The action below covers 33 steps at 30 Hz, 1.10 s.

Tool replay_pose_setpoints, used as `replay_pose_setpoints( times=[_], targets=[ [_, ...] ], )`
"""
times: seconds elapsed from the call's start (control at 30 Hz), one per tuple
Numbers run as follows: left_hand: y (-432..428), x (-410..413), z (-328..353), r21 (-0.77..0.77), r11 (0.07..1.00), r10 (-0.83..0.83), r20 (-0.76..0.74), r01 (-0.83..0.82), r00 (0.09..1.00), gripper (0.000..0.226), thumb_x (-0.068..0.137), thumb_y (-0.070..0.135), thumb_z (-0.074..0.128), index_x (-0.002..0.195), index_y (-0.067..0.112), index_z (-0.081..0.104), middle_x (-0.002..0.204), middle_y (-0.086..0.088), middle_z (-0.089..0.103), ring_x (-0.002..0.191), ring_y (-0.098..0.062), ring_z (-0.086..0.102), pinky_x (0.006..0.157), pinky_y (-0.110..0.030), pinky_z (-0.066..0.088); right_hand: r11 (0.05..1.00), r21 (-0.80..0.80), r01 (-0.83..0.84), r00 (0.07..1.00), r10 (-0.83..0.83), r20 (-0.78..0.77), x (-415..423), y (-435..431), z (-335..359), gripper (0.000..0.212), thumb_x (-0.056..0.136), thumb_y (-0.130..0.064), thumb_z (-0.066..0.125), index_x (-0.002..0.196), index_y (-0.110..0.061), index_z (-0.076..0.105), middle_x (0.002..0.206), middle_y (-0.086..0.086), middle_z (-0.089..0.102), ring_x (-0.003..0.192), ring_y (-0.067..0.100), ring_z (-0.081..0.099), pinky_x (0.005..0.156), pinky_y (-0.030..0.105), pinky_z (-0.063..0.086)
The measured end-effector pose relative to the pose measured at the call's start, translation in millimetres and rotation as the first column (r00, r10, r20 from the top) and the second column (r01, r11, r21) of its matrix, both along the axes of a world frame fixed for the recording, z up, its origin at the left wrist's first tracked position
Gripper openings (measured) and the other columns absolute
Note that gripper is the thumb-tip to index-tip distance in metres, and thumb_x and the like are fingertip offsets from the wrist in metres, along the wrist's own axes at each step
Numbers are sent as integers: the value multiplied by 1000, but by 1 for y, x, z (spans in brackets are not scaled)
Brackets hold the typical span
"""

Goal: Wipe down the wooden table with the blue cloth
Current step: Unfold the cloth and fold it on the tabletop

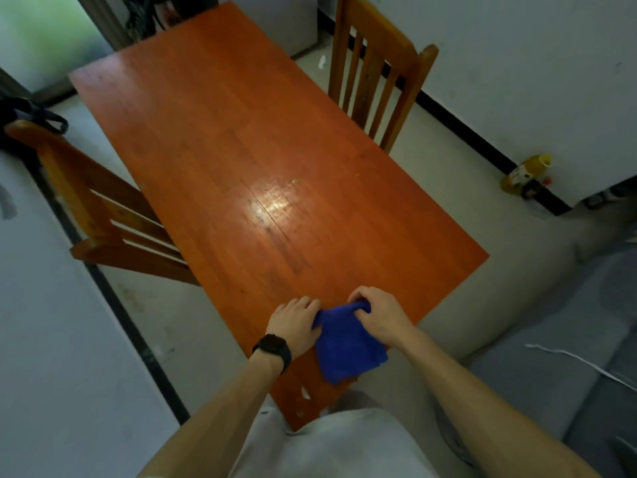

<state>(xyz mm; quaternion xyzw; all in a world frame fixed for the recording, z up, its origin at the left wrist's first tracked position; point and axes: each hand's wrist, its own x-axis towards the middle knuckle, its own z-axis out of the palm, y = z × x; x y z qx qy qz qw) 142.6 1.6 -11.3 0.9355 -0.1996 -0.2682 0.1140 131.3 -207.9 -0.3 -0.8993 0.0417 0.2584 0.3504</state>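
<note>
Where the wooden table (241,150) came nearest the person, the blue cloth (348,343) lay on its top, close to the near corner. Cloth looked folded or doubled, its far edge bunched. Its lower corner reached the table's edge; whether it overhung could not be told.

Left hand (296,322): fingers curled down at the cloth's far-left corner, thumb against the cloth's side, pinching that corner. Black watch (272,350) on the left wrist.

Right hand (375,315): fingers curled over the bunched far-right corner, thumb pressed onto the fabric, gripping it. The two hands sat near each other with the cloth between them.

Table top reddish-brown, with a bright patch of glare (272,201) near its middle and pale chips (305,393) near the closest corner.

One slat-backed wooden chair (375,74) stood at the table's right side, another (103,215) at its left. A yellow bottle (525,172) stood on the floor by the right wall. Grey sofa (551,339) at lower right, with a white cord (579,363) lying across it.
</note>
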Motion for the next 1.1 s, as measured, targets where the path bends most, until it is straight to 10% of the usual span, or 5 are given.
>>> replay_pose_setpoints(
  times=[0.4, 0.63, 0.8, 0.97, 1.1],
  targets=[
    [45, -83, 4, 13, 994, 106, 227, -112, 968, 35, 63, 26, 90, 90, 25, 67, 88, 4, 70, 79, -18, 67, 69, -34, 54, 953, -161, -257, 906, 296, 304, -53, 22, -15, 20, 83, -13, 65, 101, -24, 65, 103, -9, 60, 101, 11, 50, 85, 25, 45],
    [30, -125, -6, 31, 999, -26, 148, 21, 989, 45, 61, 28, 87, 101, 26, 67, 115, -3, 66, 103, -25, 65, 86, -42, 54, 908, -253, -335, 869, 401, 288, -87, 0, -33, 22, 72, -11, 69, 91, -20, 64, 99, -2, 60, 94, 21, 56, 76, 35, 51],
    [13, -143, -15, 159, 987, 13, -45, -5, 999, 54, 89, 32, 63, 139, 24, 45, 157, -6, 28, 147, -31, 23, 120, -51, 17, 852, -363, -377, 867, 462, 185, -95, -7, -40, 24, 74, -21, 69, 98, -22, 68, 109, 0, 61, 103, 23, 56, 80, 37, 51],
    [-1, -144, -11, -6, 982, 186, 100, -186, 977, 46, 80, 34, 56, 124, 19, 60, 146, -6, 50, 137, -27, 45, 112, -48, 33, 904, -333, -269, 867, 377, 326, -93, 17, -28, 34, 80, -24, 54, 113, -18, 63, 125, 3, 57, 117, 22, 52, 89, 38, 49],
    [-13, -144, -25, 80, 967, 243, -7, -242, 970, 67, 101, 53, 19, 154, 24, -11, 161, 5, -16, 150, -17, -14, 120, -50, -9, 801, -387, -456, 830, 540, 141, -90, 30, -45, 57, 103, -41, 28, 156, -26, 16, 165, -3, 3, 152, 17, 2, 120, 47, 19]
  ],
)
